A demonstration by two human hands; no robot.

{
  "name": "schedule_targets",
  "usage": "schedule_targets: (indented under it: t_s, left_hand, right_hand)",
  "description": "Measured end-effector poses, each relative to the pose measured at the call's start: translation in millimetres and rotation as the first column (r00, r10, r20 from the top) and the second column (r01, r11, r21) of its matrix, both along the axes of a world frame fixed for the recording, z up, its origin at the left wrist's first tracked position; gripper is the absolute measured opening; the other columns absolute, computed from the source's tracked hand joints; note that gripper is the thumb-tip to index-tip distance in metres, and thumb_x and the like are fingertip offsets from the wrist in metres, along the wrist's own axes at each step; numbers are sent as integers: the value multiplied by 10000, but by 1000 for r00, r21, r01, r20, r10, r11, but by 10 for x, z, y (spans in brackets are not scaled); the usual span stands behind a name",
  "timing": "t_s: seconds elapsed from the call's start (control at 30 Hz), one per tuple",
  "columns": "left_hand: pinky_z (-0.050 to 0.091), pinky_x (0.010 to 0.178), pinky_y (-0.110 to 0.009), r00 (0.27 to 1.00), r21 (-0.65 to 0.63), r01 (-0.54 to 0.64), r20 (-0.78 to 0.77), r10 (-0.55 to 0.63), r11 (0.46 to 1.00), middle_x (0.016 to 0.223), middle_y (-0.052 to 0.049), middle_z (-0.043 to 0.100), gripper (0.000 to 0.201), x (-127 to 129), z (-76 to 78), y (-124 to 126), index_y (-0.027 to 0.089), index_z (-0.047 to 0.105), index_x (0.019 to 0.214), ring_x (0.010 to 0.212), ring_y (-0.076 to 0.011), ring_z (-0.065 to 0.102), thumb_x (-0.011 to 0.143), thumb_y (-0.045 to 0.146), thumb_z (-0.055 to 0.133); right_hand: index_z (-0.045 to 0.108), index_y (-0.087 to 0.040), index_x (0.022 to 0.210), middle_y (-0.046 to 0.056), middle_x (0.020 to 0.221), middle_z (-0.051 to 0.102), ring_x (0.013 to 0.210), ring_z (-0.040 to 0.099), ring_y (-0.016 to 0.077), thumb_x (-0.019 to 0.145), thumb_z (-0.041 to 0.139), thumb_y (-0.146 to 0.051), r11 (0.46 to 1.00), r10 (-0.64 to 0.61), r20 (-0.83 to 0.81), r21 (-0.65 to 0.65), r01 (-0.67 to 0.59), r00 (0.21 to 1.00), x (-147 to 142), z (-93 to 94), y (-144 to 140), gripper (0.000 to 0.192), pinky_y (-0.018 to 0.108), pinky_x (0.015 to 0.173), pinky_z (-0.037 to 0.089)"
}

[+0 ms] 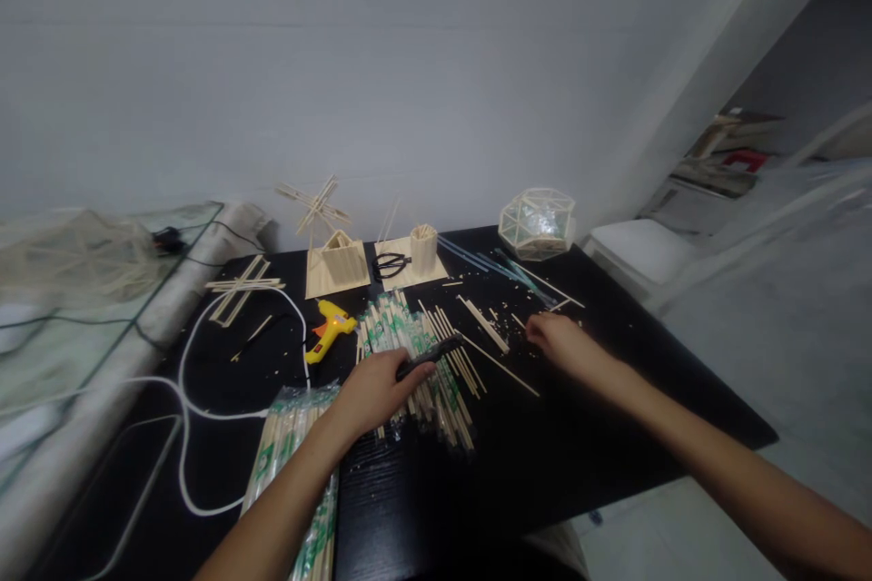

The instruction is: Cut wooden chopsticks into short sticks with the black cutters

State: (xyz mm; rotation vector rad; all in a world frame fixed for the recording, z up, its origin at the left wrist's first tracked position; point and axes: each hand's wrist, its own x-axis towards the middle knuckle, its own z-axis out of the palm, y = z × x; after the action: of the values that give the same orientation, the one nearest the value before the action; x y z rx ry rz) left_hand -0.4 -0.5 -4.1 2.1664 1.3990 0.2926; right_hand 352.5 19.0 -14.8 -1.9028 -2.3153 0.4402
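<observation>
My left hand [380,392] is closed around a slim black hand tool [436,352]; blur hides its exact kind. It is over a pile of chopsticks in clear wrappers with green print [401,331]. Off to the right, my right hand [562,340] is low over the black table with its fingers bent together; anything between them is hidden. Small wood scraps lie around those fingertips. Between my hands are several bare sticks [470,354] and a short bundle of sticks [485,324].
A yellow glue gun [331,329] lies left of the pile. Behind stand a stick windmill model [344,261], a stick cup [423,245] on a base and a stick polyhedron [538,225]. Clear glue sticks [521,277] lie at the back. A white cable [183,395] loops at left, near packed chopsticks [276,440].
</observation>
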Motion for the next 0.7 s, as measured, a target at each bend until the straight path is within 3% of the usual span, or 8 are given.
schedule_targets:
  t_s: [0.13,0.23,0.33,0.5,0.7]
  left_hand:
    - [357,644,-319,1000,-5,4,-6,-4,1000,720,-47,639,583,-2,-11,-2,221,544,766,708,-227,608,960,730,336]
    - [357,651,-322,1000,-6,3,-6,-3,1000,733,-50,644,586,-4,-20,-1,220,549,777,716,-231,611,960,734,333]
    - [360,654,-325,1000,5,4,-6,-4,1000,744,-57,652,587,-5,-30,4,219,557,771,728,-237,616,959,731,340]
    - [376,667,-331,1000,4,-7,-11,7,1000,772,-73,676,587,8,-9,-2,214,578,789,752,-246,632,960,725,345]
    - [383,661,-325,999,-17,-21,-28,20,1000,774,-74,681,614,15,31,-19,208,596,799,750,-253,642,952,743,335]
  right_hand:
    - [638,-138,1043,174,956,712,852,693,260,862,492,18,982,-188,139,16,187,972,-172,-24,-73,281,319,757,490]
    - [632,-87,1081,227,1012,685,951,681,313,774,499,83,979,-205,211,45,200,956,-247,0,-91,375,362,821,505]
    - [648,-93,1074,249,1072,643,959,671,315,826,462,49,968,-228,158,142,206,961,-271,81,5,341,383,858,508]
    - [669,-111,1081,213,1034,664,909,662,296,1015,406,-167,948,-126,-1,295,121,992,-464,418,567,277,377,853,498]
    - [740,-141,1054,163,1030,761,960,682,258,1017,516,-216,920,66,-74,390,-33,995,-1078,919,1426,239,322,866,466]
